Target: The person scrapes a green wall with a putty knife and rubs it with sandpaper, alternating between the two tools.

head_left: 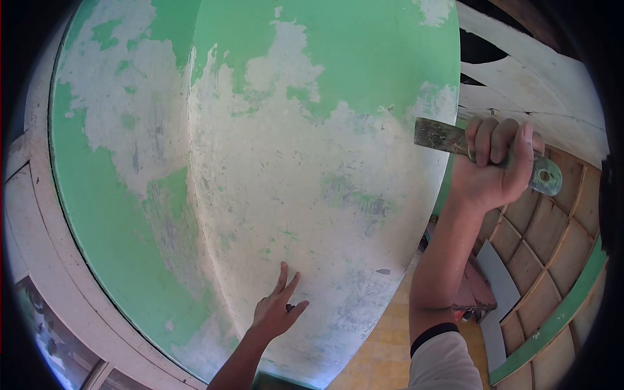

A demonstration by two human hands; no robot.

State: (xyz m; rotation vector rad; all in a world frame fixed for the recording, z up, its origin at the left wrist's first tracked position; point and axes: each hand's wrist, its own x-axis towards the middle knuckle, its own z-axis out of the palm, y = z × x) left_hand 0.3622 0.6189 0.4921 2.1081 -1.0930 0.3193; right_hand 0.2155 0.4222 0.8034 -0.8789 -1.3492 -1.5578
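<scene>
A wall (279, 162) fills the view, its green paint scraped away in large patches down to whitish plaster. My right hand (494, 166) is raised at the wall's right edge, closed around the handle of a paint-stained scraper (448, 138), whose blade end points left onto the wall. My left hand (276, 309) rests flat against the lower bare plaster, fingers spread and pointing up. A small dark thing shows under its thumb; I cannot tell what it is.
A pale window frame (45, 260) curves down the left side. On the right is a wooden panelled door (546, 240) with a green strip along it. Yellow floor tiles (383, 344) and reddish debris (471, 292) lie below.
</scene>
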